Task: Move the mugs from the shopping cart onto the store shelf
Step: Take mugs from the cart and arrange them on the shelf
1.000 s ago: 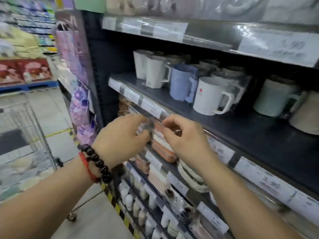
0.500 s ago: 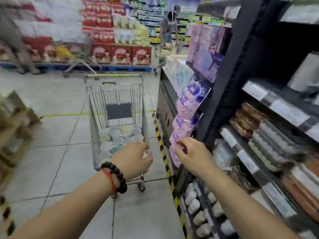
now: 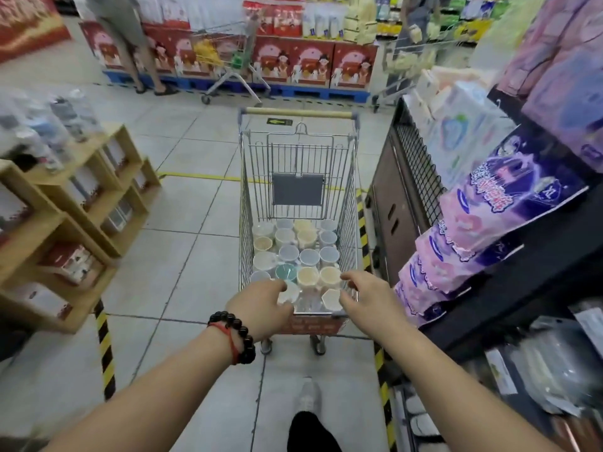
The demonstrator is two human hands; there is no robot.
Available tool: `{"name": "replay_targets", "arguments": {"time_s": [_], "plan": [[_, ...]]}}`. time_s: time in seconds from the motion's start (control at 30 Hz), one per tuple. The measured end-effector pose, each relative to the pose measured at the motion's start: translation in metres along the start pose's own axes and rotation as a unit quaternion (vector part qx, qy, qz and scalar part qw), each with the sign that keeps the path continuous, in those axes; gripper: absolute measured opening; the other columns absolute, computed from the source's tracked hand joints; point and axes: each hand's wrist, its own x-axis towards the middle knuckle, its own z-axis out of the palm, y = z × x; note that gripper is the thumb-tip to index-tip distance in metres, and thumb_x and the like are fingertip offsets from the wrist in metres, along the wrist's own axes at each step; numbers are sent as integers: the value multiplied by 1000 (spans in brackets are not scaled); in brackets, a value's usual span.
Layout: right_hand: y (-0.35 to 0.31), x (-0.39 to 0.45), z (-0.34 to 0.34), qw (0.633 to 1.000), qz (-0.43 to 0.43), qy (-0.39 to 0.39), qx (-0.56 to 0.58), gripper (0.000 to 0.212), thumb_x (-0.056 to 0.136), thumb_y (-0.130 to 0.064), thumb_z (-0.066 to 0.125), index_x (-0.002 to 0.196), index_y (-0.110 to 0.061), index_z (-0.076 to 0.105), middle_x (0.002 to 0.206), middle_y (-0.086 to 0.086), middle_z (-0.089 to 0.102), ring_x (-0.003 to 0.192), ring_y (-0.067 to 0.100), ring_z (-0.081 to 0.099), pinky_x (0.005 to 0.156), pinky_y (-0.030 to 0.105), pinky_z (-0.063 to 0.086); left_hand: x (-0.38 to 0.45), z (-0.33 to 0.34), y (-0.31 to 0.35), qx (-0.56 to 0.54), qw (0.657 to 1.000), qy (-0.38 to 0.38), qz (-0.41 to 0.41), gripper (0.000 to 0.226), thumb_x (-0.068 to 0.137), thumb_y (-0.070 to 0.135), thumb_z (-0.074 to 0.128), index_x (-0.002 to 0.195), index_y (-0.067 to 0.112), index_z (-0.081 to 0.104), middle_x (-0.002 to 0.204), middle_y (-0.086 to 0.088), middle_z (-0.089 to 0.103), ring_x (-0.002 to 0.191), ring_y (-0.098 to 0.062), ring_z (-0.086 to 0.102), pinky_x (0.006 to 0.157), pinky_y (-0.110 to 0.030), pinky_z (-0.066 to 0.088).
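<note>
Straight ahead of my fingers stands the shopping cart point(image 3: 298, 197), its wire basket stretching away from me to the wooden handle at the far end. Off to the right of my right fingers rises the dark store shelf point(image 3: 509, 288), with purple and pink packs hanging at its end. Well left of my left fingers sit wooden display crates point(image 3: 65, 223). The mugs point(image 3: 295, 252) fill the cart floor, rims up, packed in rows just beyond my fingertips. My left hand point(image 3: 261, 308), bead bracelet on the wrist, reaches over the near rim, fingers curling at a white mug point(image 3: 288, 293); I cannot tell whether they grip it. My right hand point(image 3: 365, 298) hovers beside a white hexagonal mug point(image 3: 330, 299), fingers spread loosely, holding nothing.
</note>
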Motion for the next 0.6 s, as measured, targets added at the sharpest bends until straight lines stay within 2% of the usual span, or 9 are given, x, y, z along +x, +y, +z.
{"name": "replay_targets", "arguments": {"time_s": [0.1, 0.3, 0.4, 0.5, 0.6], "plan": [[14, 50, 23, 1000, 2, -18, 8, 36, 88, -31, 55, 123, -25, 59, 117, -2, 64, 106, 17, 59, 85, 37, 52, 45, 7, -7, -10, 1000, -13, -19, 42, 88, 36, 46, 127, 23, 51, 115, -1, 60, 101, -21, 57, 81, -32, 48], [40, 140, 57, 995, 30, -95, 28, 35, 84, -33, 52, 117, -24, 60, 108, 1, 63, 102, 21, 58, 82, 37, 51, 124, 16, -18, -61, 994, -56, -77, 37, 88, 29, 48, 124, 23, 53, 118, 0, 59, 90, -17, 58, 82, -32, 52], [54, 174, 70, 992, 36, -119, 20, 32, 87, -31, 53, 118, -25, 59, 105, -1, 61, 99, 19, 56, 76, 33, 48, 154, 25, -32, -92, 985, -66, -128, 40, 90, 28, 50, 129, 20, 51, 126, -2, 59, 106, -19, 57, 87, -28, 46], [63, 197, 88, 986, 61, -154, 10, 30, 88, -32, 51, 117, -27, 58, 102, -4, 62, 94, 19, 57, 75, 34, 49, 178, 39, -51, -115, 973, -84, -184, 42, 89, 29, 52, 130, 18, 51, 126, -3, 58, 100, -16, 54, 86, -27, 44], [65, 214, 115, 975, 82, -206, 6, 27, 88, -30, 50, 113, -24, 60, 100, -2, 64, 92, 23, 59, 77, 37, 51, 198, 55, -68, -126, 961, -111, -220, 45, 89, 29, 52, 133, 18, 50, 129, -4, 55, 109, -19, 54, 91, -28, 42]]}}
